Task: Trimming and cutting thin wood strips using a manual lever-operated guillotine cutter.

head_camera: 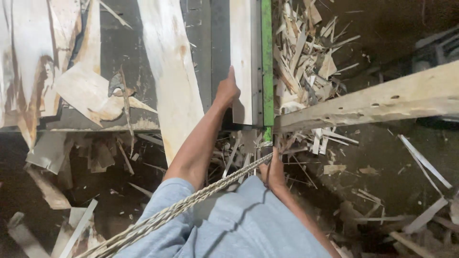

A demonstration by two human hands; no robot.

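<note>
Head view: left hand (226,91) presses strip (241,57) at bench (201,57) front edge; right hand (273,173) grips rope (191,203); feeding unfinished

No packages, labels, signs or screens show anywhere in this view.
</note>
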